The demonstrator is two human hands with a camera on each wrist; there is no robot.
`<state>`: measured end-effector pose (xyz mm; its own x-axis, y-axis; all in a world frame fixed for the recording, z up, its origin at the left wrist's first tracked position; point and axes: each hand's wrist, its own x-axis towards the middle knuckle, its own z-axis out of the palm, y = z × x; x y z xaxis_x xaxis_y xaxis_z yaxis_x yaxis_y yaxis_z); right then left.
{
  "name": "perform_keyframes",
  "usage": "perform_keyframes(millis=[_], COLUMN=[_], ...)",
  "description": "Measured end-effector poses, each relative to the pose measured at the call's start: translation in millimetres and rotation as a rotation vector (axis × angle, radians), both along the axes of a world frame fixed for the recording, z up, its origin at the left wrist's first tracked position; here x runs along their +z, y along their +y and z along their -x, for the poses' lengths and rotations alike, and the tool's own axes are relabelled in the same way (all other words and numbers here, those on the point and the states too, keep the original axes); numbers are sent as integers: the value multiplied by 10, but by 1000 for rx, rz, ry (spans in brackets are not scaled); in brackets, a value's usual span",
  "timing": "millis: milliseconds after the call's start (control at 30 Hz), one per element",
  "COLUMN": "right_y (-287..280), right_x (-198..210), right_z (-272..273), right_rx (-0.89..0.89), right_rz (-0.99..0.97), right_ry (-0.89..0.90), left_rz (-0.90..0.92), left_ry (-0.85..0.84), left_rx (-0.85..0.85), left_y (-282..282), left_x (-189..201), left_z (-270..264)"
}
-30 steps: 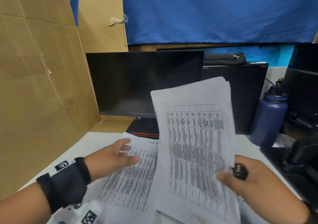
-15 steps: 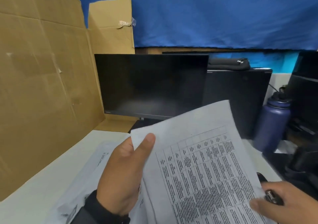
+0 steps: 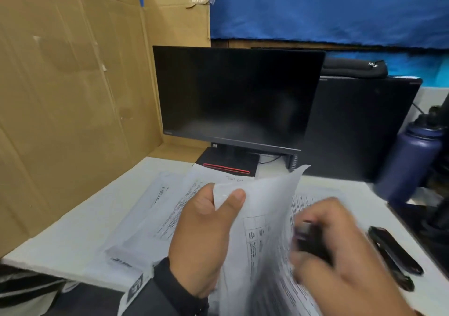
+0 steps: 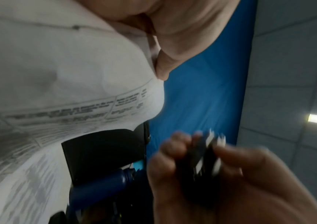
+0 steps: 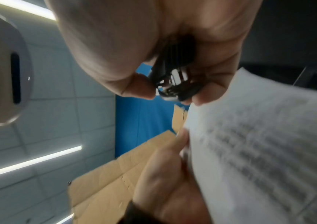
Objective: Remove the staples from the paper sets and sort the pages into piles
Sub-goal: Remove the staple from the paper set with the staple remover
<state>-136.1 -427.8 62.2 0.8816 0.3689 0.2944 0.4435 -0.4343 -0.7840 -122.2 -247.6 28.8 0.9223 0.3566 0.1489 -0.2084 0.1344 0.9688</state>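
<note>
Because the staple sits at a corner, we hold the paper set [image 3: 262, 230] raised above the surface [image 3: 80, 233] with our left hand [image 3: 204, 238], thumb and fingers pinching its upper corner so the sheets bow outward and, we judge, offer that corner to the tool. Our right hand [image 3: 340, 250] curls its fingers around the staple remover [image 5: 174, 81], just beside the pages. White, table-printed and blurred, the set hangs over loose pages [image 3: 155, 209] lying below.
</note>
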Motion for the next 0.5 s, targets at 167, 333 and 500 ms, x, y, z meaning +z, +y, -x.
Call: perform_keyframes(millis=[167, 333, 500], right_y=[379, 422, 366], right_x=[-271, -417, -451], right_z=[-73, -108, -120], right_rx=[50, -106, -188], right_rz=[-2, -39, -87], right_ry=[-159, -200, -231], left_rz=[234, 321, 242], left_ry=[84, 166, 159], left_rx=[-192, -265, -292], left_y=[-75, 34, 19], left_x=[18, 23, -2], left_z=[84, 95, 92])
